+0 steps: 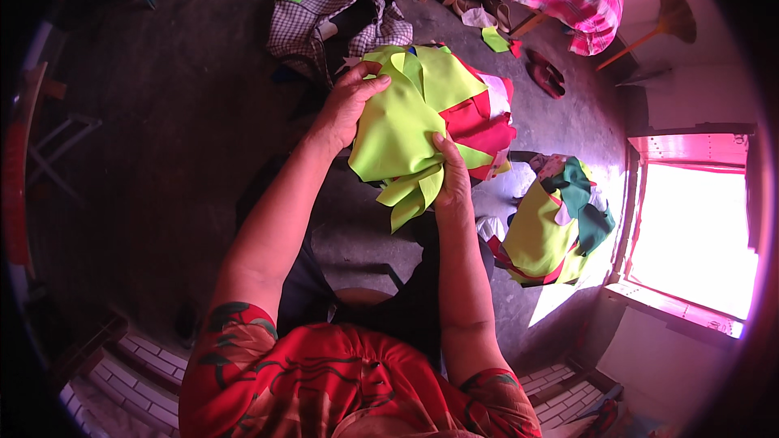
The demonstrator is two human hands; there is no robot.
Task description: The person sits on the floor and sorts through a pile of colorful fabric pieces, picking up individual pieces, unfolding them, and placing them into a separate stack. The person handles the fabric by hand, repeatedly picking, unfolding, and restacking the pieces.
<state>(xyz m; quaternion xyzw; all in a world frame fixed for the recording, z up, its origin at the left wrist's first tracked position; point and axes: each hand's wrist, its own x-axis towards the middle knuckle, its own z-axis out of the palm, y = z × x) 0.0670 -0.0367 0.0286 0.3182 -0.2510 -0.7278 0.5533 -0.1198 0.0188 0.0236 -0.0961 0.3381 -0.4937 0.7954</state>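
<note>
One left hand (350, 99) and one right hand (454, 182) are grasping plain-faced, lime-green cloth (393, 131) at its upper-left and lower-right portions. The cloth is overlapping red fabric (477, 128) in front of the person's red, patterned shirt (357, 377).

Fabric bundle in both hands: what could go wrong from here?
1. The lime strips dangling by the right hand might slip loose.
2. The red cloth lies outside the left hand's grasp and could slide off; a lime scrap already lies on the floor.
3. Glare from the window might wash out detail.
</note>
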